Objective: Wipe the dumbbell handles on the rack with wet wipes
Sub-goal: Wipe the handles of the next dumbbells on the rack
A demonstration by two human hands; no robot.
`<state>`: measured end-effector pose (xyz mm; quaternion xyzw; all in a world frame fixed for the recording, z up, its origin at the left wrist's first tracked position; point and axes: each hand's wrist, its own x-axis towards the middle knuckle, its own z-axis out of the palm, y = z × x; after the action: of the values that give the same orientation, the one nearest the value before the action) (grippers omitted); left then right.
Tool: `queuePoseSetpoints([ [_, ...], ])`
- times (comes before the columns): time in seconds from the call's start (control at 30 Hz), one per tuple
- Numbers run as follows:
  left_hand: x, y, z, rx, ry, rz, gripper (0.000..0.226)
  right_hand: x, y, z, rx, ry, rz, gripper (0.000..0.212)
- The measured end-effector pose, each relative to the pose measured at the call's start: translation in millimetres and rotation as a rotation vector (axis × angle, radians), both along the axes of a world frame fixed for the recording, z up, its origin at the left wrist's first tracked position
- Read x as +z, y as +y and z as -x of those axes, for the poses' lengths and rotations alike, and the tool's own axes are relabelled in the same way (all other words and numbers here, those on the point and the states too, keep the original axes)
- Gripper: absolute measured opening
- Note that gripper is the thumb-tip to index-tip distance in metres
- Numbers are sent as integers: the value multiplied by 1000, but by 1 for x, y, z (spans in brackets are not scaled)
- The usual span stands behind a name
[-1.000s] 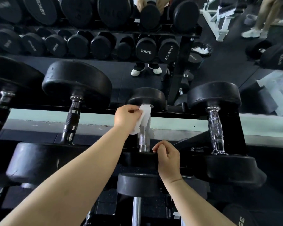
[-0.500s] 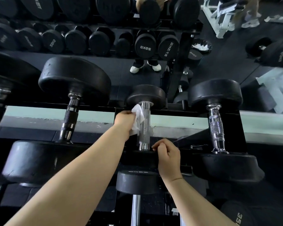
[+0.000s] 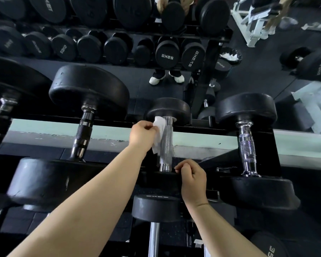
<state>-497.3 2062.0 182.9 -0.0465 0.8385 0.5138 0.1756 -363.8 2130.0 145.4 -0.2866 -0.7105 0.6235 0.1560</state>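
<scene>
My left hand (image 3: 141, 134) pinches the wipe (image 3: 159, 133) shut against the left side of the handle (image 3: 166, 143), which runs from just right of my knuckles down toward my loosely curled, empty right hand (image 3: 192, 179). I should wrap the wipe right round and drag it the full length.

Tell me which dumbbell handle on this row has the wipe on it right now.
The middle handle, smooth and silver, between the dark handle and chrome handle. The left hand presses the wipe against it.
</scene>
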Motion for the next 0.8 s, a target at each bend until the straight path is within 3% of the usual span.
queuePoseSetpoints([
  [0.23, 2, -23, -32, -212, -116, -12, 10, 2, -1, 0, -5, 15, -28, 21],
  [0.33, 3, -30, -37, -313, -109, 18, 15, 1, -2, 0, -7, 19, -27, 22],
  [0.5, 1, -11, -27, -126, -35, -81, 8, 3, -2, 0, 9, 22, -25, 21],
  [0.6, -4, -16, -27, -143, -102, -115, 8, 4, -2, -1, 1, 25, -30, 22],
  [0.67, -4, -27, -30, -251, -137, -56, 5, 3, -3, -1, -9, 19, -41, 23],
  [0.8, 1, -37, -35, -494, -35, 169, 15, 6, -5, 0, -16, 7, -50, 23],
])
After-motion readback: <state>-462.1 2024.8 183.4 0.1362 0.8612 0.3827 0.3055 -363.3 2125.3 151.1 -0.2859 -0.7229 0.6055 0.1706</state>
